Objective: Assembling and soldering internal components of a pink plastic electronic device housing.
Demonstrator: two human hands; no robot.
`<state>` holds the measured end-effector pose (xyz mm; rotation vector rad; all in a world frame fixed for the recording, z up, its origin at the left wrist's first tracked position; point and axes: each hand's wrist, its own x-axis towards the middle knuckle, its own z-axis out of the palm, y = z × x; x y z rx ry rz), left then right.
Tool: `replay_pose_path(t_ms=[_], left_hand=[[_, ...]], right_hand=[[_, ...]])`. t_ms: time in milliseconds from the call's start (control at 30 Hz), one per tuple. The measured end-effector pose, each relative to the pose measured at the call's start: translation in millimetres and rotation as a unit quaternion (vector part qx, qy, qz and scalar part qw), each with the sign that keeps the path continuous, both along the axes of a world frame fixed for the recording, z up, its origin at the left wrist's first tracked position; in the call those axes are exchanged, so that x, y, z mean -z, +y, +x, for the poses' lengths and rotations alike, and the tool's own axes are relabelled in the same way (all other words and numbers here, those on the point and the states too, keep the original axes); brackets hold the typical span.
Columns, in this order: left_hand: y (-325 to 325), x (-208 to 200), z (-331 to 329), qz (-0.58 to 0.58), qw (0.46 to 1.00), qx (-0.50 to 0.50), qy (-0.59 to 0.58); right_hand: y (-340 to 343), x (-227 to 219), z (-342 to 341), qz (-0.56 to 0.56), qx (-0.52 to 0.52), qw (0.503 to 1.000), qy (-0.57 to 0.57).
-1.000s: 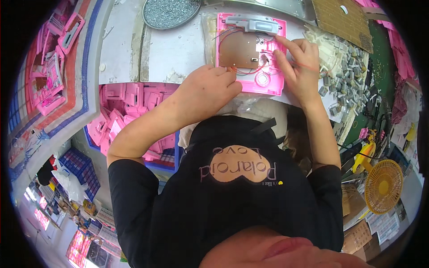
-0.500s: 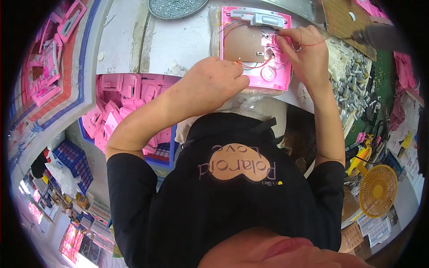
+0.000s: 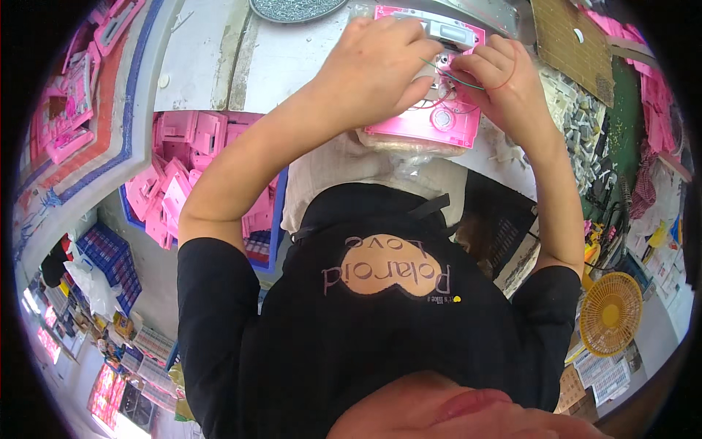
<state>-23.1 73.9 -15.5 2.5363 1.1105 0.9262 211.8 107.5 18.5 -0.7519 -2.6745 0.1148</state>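
The pink plastic housing (image 3: 417, 132) lies on the bench in front of me, with a grey-white part (image 3: 447, 33) along its far edge and a round pink piece (image 3: 442, 118) near its near edge. Over its left side my left hand (image 3: 380, 69) is curled; its fingertips are closed and what they hold is hidden. At the right side my right hand (image 3: 504, 88) pinches thin wires. A green wire (image 3: 457, 79) runs between the two hands, and a red wire (image 3: 516, 62) loops over the right one. Much of the housing's inside is covered by my hands.
Metal tray of screws (image 3: 296, 7) stands at the far left of the bench. To the right lie grey and white small parts (image 3: 578, 135) and a cardboard sheet (image 3: 574, 47). A blue crate (image 3: 276, 219) of pink housings sits below the bench edge at left; a yellow fan (image 3: 610, 314) is at lower right.
My left hand has moved up and right from the housing's near left edge to over its inside. My right hand has shifted slightly right and nearer; a green wire now shows between the hands.
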Motion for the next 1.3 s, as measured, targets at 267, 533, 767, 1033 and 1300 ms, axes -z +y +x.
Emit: replay_pose_path(t_ms=[267,533,767,1033,1300], left_hand=[[0,23,6,0.067,0.997,-0.034,0.006],[-6,24,-2,0.08,0.997,-0.017,-0.006],[-3,32,2,0.106,0.994,-0.036,0.008],[-7,30,5,0.088,0.995,-0.021,0.044],[-14,13,2,0.046,0.998,0.03,0.039]], right_hand=[[6,14,-1,0.016,0.034,0.999,-0.037],[7,14,-11,0.042,-0.003,0.994,-0.104],[8,0,-11,-0.03,-0.007,0.993,-0.11],[-50,5,30,-0.187,0.18,0.959,0.11],[-147,13,-6,-0.204,0.049,0.971,0.116]])
